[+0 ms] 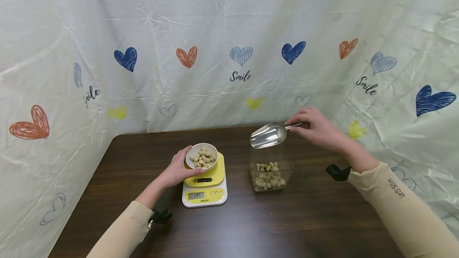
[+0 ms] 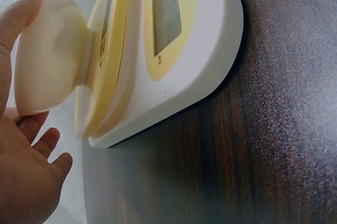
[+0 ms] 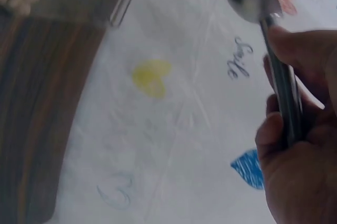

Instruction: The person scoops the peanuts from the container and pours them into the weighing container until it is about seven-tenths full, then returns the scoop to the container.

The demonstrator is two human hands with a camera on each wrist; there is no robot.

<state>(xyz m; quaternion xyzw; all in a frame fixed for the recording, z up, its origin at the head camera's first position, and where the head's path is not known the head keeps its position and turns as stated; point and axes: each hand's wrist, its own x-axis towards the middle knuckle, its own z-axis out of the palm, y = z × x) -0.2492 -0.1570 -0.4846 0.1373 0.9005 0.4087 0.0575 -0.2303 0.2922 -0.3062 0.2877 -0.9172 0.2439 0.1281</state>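
Observation:
A white bowl (image 1: 191, 151) of peanuts (image 1: 203, 157) sits on the yellow platform of a kitchen scale (image 1: 211, 200), whose display shows digits. My left hand (image 1: 180, 167) holds the bowl from its left side, thumb in front and fingers behind; the left wrist view shows the bowl's pale outside (image 2: 50, 50) between them. My right hand (image 1: 315, 127) grips the handle of a shiny metal scoop (image 1: 269, 134), also in the right wrist view. The scoop is above a clear square container (image 1: 288, 172) partly filled with peanuts, and no peanuts show in it.
The dark wooden table (image 1: 247, 226) carries the scale at centre left and the container right of it. Behind and at both sides hangs a white curtain (image 1: 211, 98) printed with hearts, close to the table's back edge.

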